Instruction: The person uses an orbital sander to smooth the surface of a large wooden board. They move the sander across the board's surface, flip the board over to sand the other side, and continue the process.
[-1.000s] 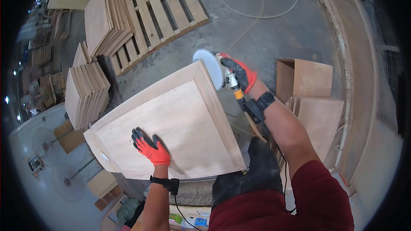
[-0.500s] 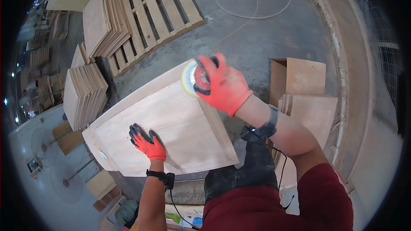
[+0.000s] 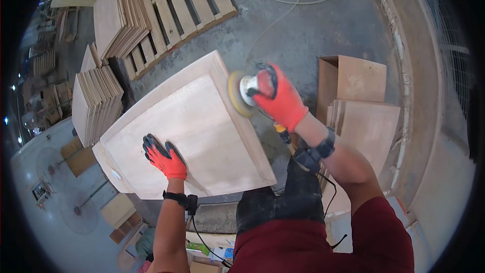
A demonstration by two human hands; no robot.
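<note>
**Tipped sander at the board's edge**

The pale board [image 3: 197, 131] has the person's legs [image 3: 280, 205] by its near right corner. At its right edge, the right hand [image 3: 280, 98] is wrapped round a sander [image 3: 243, 91], pad tilted. The left hand [image 3: 166, 159] lies flat on the board, gripping nothing. Too steep a pad might gouge that edge; a light palm might let the board slide. Pad contact is unclear, the board's underside hidden, and the hose [image 3: 308, 3] beyond it cut off.
</note>
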